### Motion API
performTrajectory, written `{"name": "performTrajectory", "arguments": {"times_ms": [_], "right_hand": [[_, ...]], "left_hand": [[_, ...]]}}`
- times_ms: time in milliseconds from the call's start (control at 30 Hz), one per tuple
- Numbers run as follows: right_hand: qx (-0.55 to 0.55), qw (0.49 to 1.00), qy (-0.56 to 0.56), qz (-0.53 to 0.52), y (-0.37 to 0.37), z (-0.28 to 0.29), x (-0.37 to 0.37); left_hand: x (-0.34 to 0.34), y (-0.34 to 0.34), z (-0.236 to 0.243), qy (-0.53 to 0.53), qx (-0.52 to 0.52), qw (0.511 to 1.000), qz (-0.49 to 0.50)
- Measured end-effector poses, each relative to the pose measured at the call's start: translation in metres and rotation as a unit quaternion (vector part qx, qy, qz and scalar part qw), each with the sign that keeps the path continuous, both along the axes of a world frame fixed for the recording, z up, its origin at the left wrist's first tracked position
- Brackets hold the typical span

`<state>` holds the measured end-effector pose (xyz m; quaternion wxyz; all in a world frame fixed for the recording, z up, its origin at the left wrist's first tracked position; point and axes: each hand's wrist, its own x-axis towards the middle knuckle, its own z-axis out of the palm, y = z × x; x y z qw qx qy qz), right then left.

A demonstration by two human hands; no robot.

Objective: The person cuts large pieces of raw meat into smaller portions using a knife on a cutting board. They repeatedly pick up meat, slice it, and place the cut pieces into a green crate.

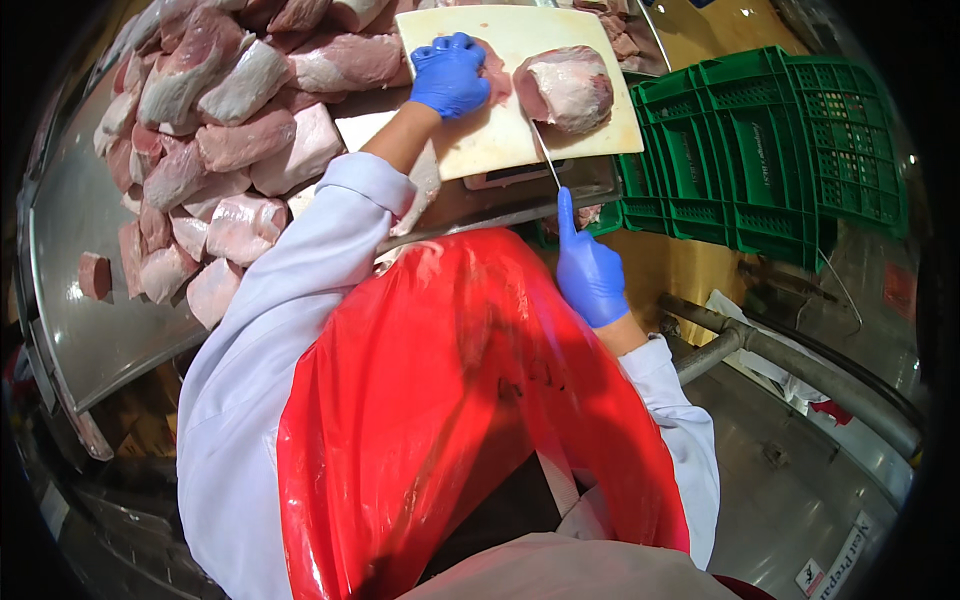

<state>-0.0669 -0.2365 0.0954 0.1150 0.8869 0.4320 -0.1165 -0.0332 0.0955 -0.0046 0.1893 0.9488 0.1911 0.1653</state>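
A white cutting board (470, 150) lies at the top centre. My left hand (448, 78), in a blue glove, has curled fingers pressing on a flat pink meat slice (495, 75) on the board. To the right of the slice rests a large round meat piece (565, 90) with a pale outer layer. My right hand (590, 270), also gloved, holds a long knife (547, 160) with the index finger stretched along it; the handle is hidden in my grip. The blade reaches up onto the board beside the round piece.
Several meat pieces (230, 140) are piled on a steel table (100, 340) at the left. Green plastic crates (740, 150) stand to the right. A steel pipe rail (760, 360) runs along the lower right. My red apron fills the lower middle.
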Motion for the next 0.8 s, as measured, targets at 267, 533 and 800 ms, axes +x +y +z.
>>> {"name": "performTrajectory", "arguments": {"times_ms": [267, 533, 800], "right_hand": [[0.204, 0.970, 0.131, -0.001, -0.082, 0.012, 0.023], [0.466, 0.836, 0.250, -0.146, -0.122, 0.008, 0.114], [0.659, 0.722, 0.140, -0.157, -0.157, 0.019, 0.202]], "left_hand": [[0.022, 0.010, 0.017, 0.000, 0.112, 0.993, -0.046], [-0.015, 0.104, -0.041, -0.189, -0.054, 0.970, 0.143], [-0.264, 0.095, -0.045, -0.343, -0.555, 0.736, 0.179]]}}
